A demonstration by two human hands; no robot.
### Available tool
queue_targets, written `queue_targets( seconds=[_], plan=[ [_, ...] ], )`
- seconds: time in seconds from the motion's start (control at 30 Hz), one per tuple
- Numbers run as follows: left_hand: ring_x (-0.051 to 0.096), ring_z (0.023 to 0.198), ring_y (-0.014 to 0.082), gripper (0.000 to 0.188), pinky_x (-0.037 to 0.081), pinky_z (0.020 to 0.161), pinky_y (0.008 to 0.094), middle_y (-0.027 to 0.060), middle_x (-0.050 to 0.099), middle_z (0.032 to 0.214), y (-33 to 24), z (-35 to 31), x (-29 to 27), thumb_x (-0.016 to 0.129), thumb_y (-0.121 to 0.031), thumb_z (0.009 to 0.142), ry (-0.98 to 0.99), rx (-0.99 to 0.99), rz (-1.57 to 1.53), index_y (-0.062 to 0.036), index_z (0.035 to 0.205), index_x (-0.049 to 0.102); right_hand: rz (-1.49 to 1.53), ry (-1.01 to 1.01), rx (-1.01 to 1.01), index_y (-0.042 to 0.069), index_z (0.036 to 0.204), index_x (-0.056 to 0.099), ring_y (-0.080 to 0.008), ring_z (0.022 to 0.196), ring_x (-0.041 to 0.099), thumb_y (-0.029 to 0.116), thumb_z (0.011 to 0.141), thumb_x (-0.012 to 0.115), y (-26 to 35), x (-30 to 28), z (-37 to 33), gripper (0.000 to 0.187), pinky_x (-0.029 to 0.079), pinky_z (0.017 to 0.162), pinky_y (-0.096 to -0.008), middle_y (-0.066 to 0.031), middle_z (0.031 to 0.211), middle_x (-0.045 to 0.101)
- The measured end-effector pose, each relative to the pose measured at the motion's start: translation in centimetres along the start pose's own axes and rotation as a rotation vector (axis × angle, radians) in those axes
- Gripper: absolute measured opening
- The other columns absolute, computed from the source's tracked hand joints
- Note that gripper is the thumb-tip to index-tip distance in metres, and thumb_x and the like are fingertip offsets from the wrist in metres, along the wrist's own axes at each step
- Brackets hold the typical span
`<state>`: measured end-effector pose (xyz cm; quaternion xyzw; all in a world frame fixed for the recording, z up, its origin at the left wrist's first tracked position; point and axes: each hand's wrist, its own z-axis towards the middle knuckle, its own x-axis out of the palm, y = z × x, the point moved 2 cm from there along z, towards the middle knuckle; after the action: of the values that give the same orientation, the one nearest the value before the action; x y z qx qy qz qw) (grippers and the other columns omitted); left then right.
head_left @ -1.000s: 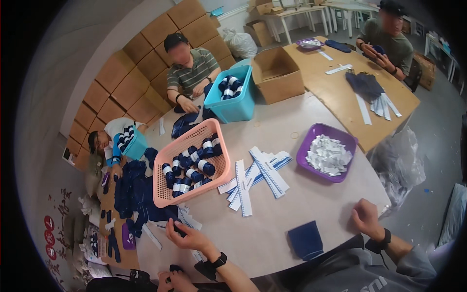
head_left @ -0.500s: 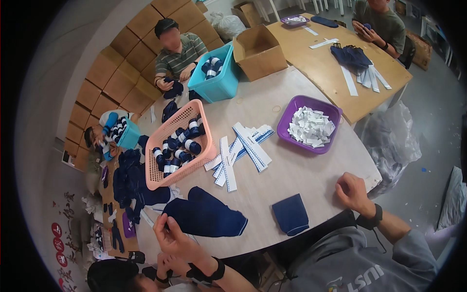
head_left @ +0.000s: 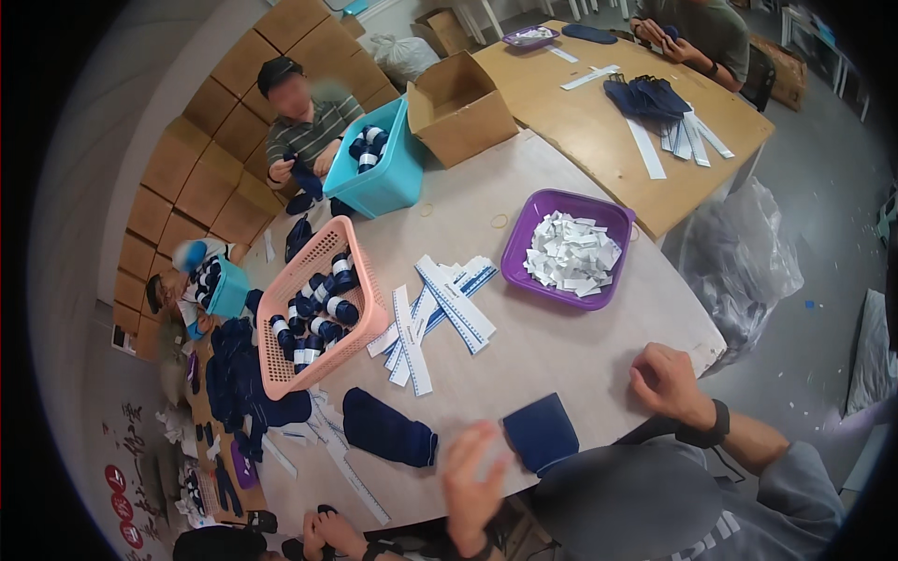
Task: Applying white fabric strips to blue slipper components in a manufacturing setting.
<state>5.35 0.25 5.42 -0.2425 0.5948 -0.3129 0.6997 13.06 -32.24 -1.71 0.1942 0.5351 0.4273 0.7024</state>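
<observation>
The pale table (head_left: pixel 580 365) spans the frame's centre. The pink basket (head_left: pixel 370 297) stands left of centre. At lower centre, the left hand (head_left: pixel 472 484), released and blurred, appears between the long navy piece (head_left: pixel 388 428) and the folded navy piece (head_left: pixel 542 434). The right hand (head_left: pixel 670 381), lower right, is curled; grip cannot be determined.

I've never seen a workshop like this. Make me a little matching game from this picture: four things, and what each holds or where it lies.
1. big purple tray
2. pink basket
3. crossed strips
4. square cloth

A. between basket and tray
B. holds navy rolls
C. between left hand and right hand
D. holds white slips

Pairs: 1-D, 2-B, 3-A, 4-C
</observation>
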Motion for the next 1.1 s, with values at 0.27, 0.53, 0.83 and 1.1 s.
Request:
queue_targets(
  seconds=[0.27, 0.53, 0.83, 1.1],
  plan=[
    [0.049, 0.142, 0.0338, 0.06, 0.037, 0.118, 0.0483, 0.0172, 0.053, 0.153, -1.8, -3.0, 8.6, 0.067, -0.036, 0.098, 0.229, 0.224, 0.339, -0.0018, 0.145, 0.055, -0.011, -0.015, -0.028, 0.005, 0.086, 0.062, -0.0324, 0.066, 0.062, 0.009, 0.083, 0.071, 0.9, -0.1, 0.5, 0.011, 0.048, 0.059, -0.0415, -0.0131, 0.076, 0.059],
    [0.036, 0.15, 0.039, 0.067, 0.031, 0.121, 0.0491, 0.0237, 0.039, 0.161, -1.8, -1.0, 7.8, 0.062, -0.038, 0.102, 0.2, 0.256, 0.082, 0.0013, 0.152, 0.043, -0.073, -0.068, -0.027, 0.003, 0.082, 0.06, -0.0356, 0.065, 0.059, 0.006, 0.079, 0.071, 0.0, -0.3, -0.3, 0.012, 0.046, 0.059, -0.0431, -0.0157, 0.075, 0.058],
    [0.053, 0.131, 0.0416, 0.045, 0.042, 0.11, 0.0469, 0.0246, 0.06, 0.138, 3.9, 5.3, -5.5, 0.064, -0.028, 0.101, -0.4, -0.113, 0.377, 0.0037, 0.133, 0.061, -0.052, -0.067, -0.084, 0.002, 0.082, 0.058, -0.0336, 0.062, 0.057, 0.006, 0.079, 0.07, -0.6, 1.4, -0.3, 0.013, 0.043, 0.057, -0.0423, -0.0144, 0.071, 0.055],
    [0.053, 0.129, 0.043, 0.047, 0.04, 0.111, 0.0495, 0.0258, 0.06, 0.136, 8.8, 10.8, -10.2, 0.064, -0.029, 0.099, -0.524, -0.1, 0.453, 0.0047, 0.131, 0.062, -0.027, -0.073, -0.01, 0.003, 0.079, 0.06, -0.0334, 0.061, 0.059, 0.007, 0.078, 0.072, -0.1, 0.8, -0.3, 0.013, 0.046, 0.057, -0.0421, -0.0148, 0.071, 0.059]
  ],
)
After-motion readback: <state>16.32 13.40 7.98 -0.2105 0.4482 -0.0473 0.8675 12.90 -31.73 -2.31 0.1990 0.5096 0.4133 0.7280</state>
